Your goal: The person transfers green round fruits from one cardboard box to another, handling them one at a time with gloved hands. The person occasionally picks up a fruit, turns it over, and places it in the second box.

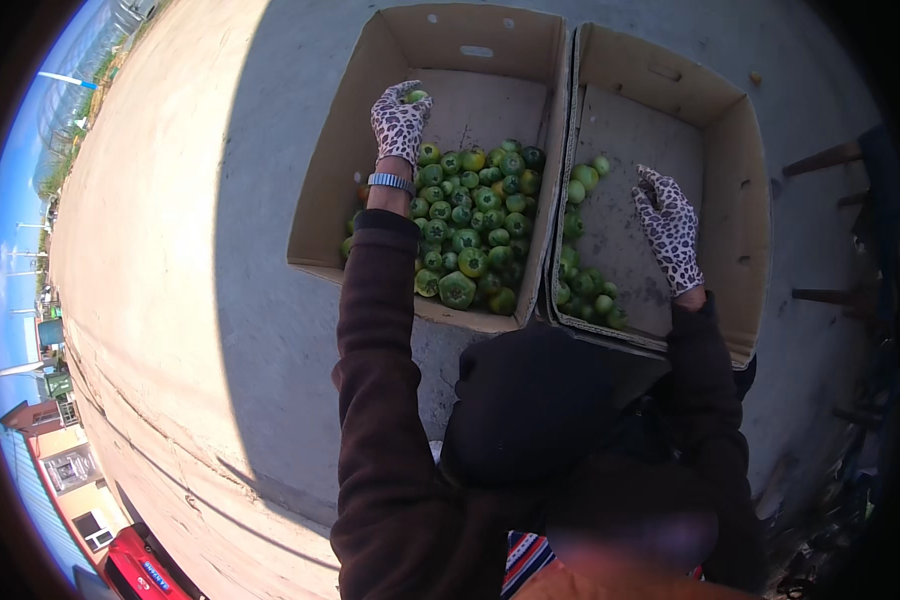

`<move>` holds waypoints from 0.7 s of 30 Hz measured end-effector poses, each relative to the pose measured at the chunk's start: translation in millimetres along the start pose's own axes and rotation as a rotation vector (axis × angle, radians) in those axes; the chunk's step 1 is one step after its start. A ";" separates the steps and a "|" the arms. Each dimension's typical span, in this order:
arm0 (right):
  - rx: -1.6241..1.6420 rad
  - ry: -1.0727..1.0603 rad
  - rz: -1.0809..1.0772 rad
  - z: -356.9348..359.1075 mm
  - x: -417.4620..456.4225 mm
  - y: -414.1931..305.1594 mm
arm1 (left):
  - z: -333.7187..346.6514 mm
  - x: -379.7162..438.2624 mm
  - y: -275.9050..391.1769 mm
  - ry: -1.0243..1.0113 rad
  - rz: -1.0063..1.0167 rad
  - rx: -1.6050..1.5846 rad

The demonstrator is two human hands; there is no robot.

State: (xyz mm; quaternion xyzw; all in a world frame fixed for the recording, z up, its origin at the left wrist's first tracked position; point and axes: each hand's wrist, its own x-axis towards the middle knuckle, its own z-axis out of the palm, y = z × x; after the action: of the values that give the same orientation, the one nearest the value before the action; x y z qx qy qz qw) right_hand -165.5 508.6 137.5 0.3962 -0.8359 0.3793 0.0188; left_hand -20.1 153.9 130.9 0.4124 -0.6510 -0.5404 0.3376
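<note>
My left hand [400,126], in a leopard-print glove, grips a small green tomato [416,97] over the left cardboard box [476,97]. Below it in that box lie many green tomatoes [465,217], a few turning yellowish, heaped over the near part of the floor. My right hand [669,232], gloved alike, hovers inside the right cardboard box [727,195] with its fingers slightly bent and apart, nothing visible in them. Along the left wall and near left corner of this second box sit fewer green tomatoes [585,289]; bare cardboard shows beneath my right hand.
Both boxes stand side by side on shaded concrete [285,187], right in front of my knees. Wooden legs of a piece of furniture [825,160] jut in at the right. Sunlit pavement [150,247] stretches left towards a red car [142,566] and a building [67,465].
</note>
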 end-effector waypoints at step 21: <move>-0.117 -0.386 0.040 -8.2 -1.7 11.7 | -49.9 50.4 -125.0 -0.377 0.115 1.212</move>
State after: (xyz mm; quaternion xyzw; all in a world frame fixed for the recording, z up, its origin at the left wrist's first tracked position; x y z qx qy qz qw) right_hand -174.4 519.7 135.5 0.4431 -0.8523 0.2475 -0.1267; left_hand 23.8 77.8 17.2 0.3922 -0.9107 -0.1206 -0.0475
